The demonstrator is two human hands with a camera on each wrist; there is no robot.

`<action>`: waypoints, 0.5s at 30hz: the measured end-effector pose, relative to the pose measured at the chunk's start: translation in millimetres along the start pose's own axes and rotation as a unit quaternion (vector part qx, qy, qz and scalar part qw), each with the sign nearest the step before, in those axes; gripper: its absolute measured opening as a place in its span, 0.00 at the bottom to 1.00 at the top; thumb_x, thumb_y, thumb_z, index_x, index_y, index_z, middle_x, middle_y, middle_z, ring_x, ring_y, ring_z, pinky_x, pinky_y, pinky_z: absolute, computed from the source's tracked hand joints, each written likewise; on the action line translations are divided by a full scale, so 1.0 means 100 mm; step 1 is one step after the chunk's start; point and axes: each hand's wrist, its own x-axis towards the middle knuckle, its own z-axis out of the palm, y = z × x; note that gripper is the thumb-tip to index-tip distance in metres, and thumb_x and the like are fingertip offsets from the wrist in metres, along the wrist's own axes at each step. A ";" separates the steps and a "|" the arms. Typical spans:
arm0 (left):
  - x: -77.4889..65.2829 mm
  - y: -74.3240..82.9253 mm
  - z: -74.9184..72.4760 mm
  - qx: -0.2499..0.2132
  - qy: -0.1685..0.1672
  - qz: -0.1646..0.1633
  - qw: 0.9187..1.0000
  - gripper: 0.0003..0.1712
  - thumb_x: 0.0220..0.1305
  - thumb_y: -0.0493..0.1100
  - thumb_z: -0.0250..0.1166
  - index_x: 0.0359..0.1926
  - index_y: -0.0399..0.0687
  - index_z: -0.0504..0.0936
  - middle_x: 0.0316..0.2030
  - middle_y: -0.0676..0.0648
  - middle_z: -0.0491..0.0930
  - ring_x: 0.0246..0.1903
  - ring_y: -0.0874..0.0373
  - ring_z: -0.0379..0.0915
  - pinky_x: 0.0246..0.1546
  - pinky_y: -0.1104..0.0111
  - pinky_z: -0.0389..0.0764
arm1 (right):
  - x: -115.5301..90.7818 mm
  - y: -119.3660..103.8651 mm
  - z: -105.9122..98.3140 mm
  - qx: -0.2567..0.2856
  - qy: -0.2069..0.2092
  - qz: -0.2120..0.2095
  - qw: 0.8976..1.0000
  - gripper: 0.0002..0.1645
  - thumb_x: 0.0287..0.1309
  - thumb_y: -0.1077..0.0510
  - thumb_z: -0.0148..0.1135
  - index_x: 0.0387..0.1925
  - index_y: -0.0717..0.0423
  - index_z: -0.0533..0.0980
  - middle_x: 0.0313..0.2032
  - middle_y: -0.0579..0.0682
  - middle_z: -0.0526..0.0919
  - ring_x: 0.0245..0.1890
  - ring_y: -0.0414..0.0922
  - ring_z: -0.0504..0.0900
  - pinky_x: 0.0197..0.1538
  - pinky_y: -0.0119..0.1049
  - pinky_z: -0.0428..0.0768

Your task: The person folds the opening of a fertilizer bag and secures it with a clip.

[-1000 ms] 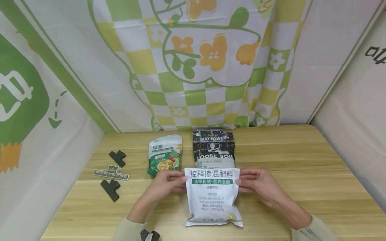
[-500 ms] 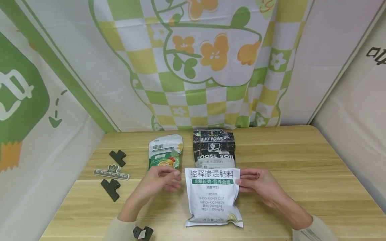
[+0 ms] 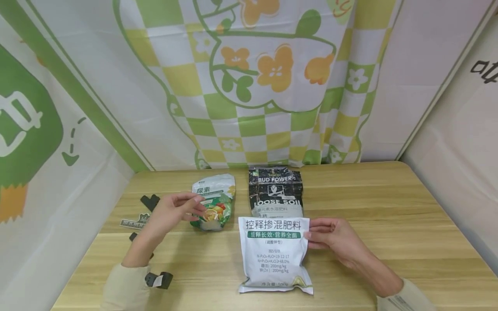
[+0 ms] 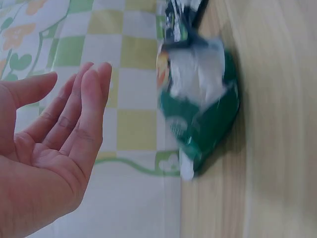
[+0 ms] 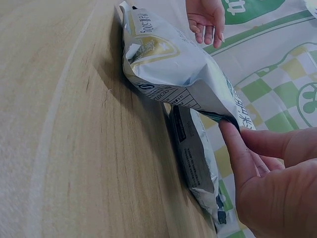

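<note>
A white fertilizer bag (image 3: 274, 259) with Chinese print and a green band stands at the near middle of the table, its top edge raised. My right hand (image 3: 335, 237) pinches its upper right corner between thumb and fingers, as the right wrist view also shows. My left hand (image 3: 175, 211) hovers with bent, loosely spread fingers, holding nothing, in front of the left edge of a green and white pouch (image 3: 218, 203). In the left wrist view this pouch (image 4: 203, 109) lies apart from the hand. Beneath the left arm, black clips (image 3: 151, 201) are partly covered.
Behind the white bag lies a black "Loose Soil" bag (image 3: 275, 190). A piano-pattern clip (image 3: 132, 222) sits at the left, partly behind the left arm. A checkered cloth (image 3: 264, 129) hangs at the back edge of the wooden table (image 3: 389, 207).
My left hand has let go of the white bag's upper left corner and moved left and slightly away, over the clips' side. My right hand keeps its pinch; the bag stays in place.
</note>
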 end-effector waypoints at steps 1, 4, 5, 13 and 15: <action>0.01 0.00 -0.04 0.006 0.006 0.003 1.000 0.30 0.78 0.55 0.62 0.64 0.34 0.78 0.48 0.38 0.88 0.47 0.53 0.89 0.51 0.61 0.90 | 0.00 0.00 0.00 0.000 -0.001 0.000 1.000 0.29 0.63 0.71 0.68 0.62 0.82 0.71 0.48 0.61 0.90 0.43 0.45 0.92 0.51 0.40 0.91; 0.06 -0.02 -0.16 0.022 0.021 0.016 0.999 0.30 0.79 0.55 0.61 0.66 0.34 0.77 0.50 0.37 0.88 0.47 0.58 0.88 0.53 0.63 0.90 | 0.00 0.00 0.00 -0.002 -0.004 0.000 1.000 0.30 0.64 0.71 0.68 0.63 0.81 0.71 0.49 0.62 0.90 0.44 0.45 0.92 0.51 0.40 0.90; 0.07 -0.03 -0.20 0.027 0.026 0.021 0.999 0.30 0.79 0.54 0.60 0.67 0.34 0.77 0.50 0.37 0.88 0.47 0.61 0.88 0.52 0.65 0.90 | 0.01 0.00 0.00 -0.003 -0.005 -0.001 1.000 0.30 0.64 0.70 0.68 0.63 0.81 0.71 0.49 0.62 0.90 0.44 0.45 0.92 0.51 0.40 0.90; 0.22 -0.13 -0.48 0.038 0.057 0.032 0.997 0.31 0.81 0.52 0.58 0.68 0.29 0.74 0.51 0.40 0.88 0.44 0.69 0.86 0.51 0.71 0.89 | 0.02 0.00 0.00 -0.003 0.000 -0.003 1.000 0.30 0.63 0.71 0.68 0.63 0.82 0.70 0.48 0.60 0.91 0.43 0.44 0.91 0.51 0.39 0.91; 0.23 -0.16 -0.54 0.038 0.064 0.027 0.997 0.31 0.81 0.52 0.58 0.69 0.29 0.73 0.51 0.42 0.88 0.44 0.69 0.86 0.51 0.73 0.88 | 0.02 0.00 0.00 -0.002 0.001 -0.004 1.000 0.31 0.63 0.71 0.69 0.63 0.82 0.71 0.48 0.61 0.91 0.43 0.44 0.92 0.51 0.40 0.91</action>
